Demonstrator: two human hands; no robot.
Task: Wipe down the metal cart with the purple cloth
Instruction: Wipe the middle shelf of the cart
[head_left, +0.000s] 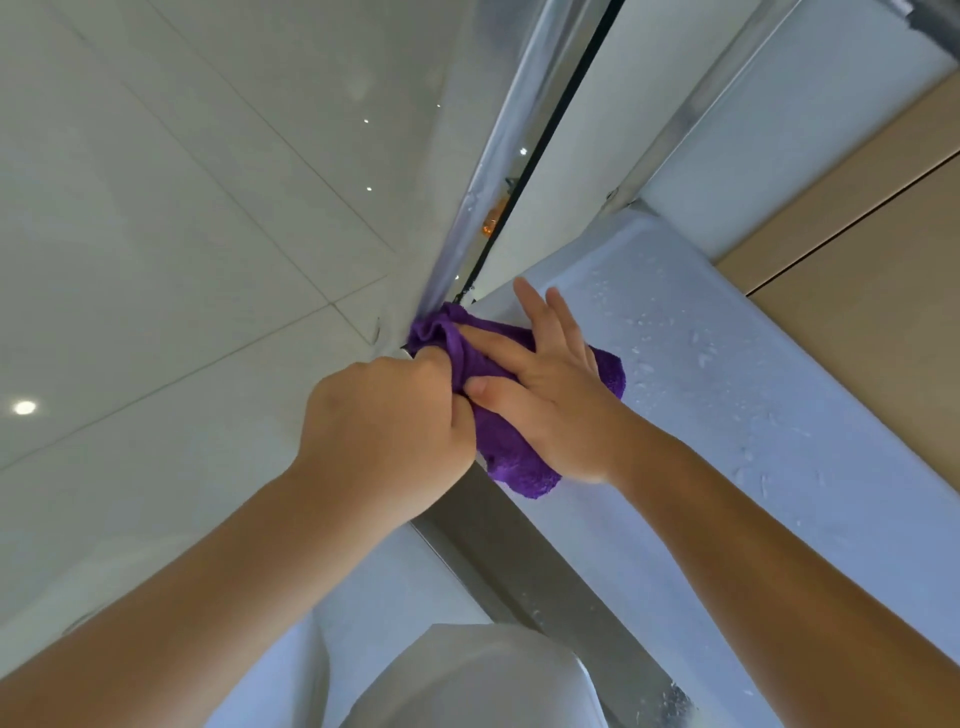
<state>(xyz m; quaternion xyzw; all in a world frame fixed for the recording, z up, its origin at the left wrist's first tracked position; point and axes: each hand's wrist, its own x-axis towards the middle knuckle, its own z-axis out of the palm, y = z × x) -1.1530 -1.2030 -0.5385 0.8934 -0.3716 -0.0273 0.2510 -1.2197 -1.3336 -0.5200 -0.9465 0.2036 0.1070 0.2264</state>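
The cloth (498, 405) lies bunched on the cart (727, 395) top's corner, against its upright post. The left hand (384, 415), at the cloth's 9 o'clock, grips its edge with curled fingers; the right hand (550, 395), at 3 o'clock, presses it flat, fingers straight and spread

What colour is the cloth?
Purple; the cloth shows best in the head view.

Bare forearms, no sleeves visible

Purple cloth (511, 457) bunched on wet metal cart (727, 395) corner.
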